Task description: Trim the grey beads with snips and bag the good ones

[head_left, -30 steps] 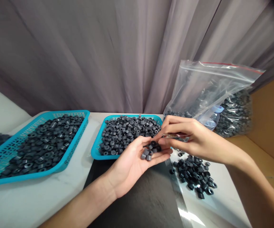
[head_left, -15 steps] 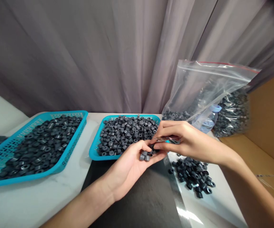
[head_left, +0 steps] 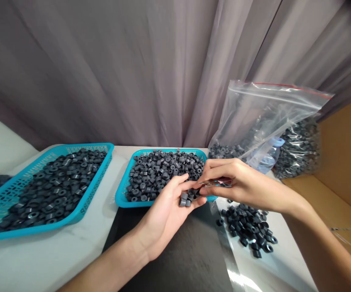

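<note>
My left hand [head_left: 175,200] is cupped palm up in front of the middle basket. Several small black plastic rings [head_left: 185,199] lie on its fingers, and the thumb stands raised off them. Close over these fingertips is my right hand [head_left: 228,178], closed around a thin, shiny metal tool [head_left: 215,183] with a bit of teal on it. Most of the tool is covered by the fingers, so its kind is unclear. Behind both hands sits a blue basket [head_left: 120,194] heaped with the same rings. A loose pile of rings [head_left: 250,229] lies below the right wrist.
A larger blue basket [head_left: 81,213] full of rings stands at left. Behind the right hand are an open zip bag [head_left: 254,109] with rings, a plastic bottle [head_left: 268,156] and another filled bag [head_left: 300,150]. A black mat [head_left: 178,251] lies below; cardboard [head_left: 342,162] stands at right.
My left thumb has lifted away from the rings and the tool. The right hand has shifted slightly right, still gripping the tool. The whole view has moved a little.
</note>
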A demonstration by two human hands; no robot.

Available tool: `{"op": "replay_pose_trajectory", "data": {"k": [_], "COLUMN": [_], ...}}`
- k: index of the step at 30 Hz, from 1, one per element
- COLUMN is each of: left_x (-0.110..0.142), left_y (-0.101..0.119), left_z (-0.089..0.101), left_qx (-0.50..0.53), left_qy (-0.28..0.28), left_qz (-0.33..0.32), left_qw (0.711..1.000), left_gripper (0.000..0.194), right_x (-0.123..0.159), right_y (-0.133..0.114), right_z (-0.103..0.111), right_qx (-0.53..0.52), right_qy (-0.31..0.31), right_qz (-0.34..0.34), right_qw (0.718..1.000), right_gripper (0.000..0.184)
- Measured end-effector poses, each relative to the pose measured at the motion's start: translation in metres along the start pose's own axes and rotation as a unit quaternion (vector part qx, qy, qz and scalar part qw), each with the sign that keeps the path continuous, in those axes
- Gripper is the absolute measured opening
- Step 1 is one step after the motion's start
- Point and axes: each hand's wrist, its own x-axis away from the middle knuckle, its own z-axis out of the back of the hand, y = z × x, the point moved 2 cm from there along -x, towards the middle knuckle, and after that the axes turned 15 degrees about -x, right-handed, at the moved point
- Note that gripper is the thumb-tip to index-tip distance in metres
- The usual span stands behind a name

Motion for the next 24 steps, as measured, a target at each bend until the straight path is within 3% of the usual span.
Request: {"op": "replay_pose_trajectory", "data": {"k": [8, 15, 19, 24], "left_x": [0.001, -0.002, -0.003, -0.001], "left_y": [0.000, -0.005, -0.007, 0.000], "left_z": [-0.002, 0.000, 0.000, 0.003], "left_qx": [-0.012, -0.001, -0.004, 0.011], "left_qy": [-0.043, -0.038, -0.036, -0.043], "left_qz": [-0.018, 0.024, 0.031, 0.059], "left_qw": [0.999, 0.999, 0.999, 0.997], "left_gripper": [0.031, 0.030, 0.029, 0.020], "right_x": [0.004, 0.009, 0.011, 0.010], "right_y": [-0.003, -0.008, -0.009, -0.001], "right_z": [0.007, 0.016, 0.016, 0.020], "right_qx": [0.019, 0.019, 0.028, 0.093], "right_qy": [0.052, 0.135, 0.152, 0.191], "right_qz": [0.005, -0.034, -0.039, -0.054], "right_qw": [0.998, 0.990, 0.987, 0.976], "right_gripper": [0.024, 0.024, 0.030, 0.023]}}
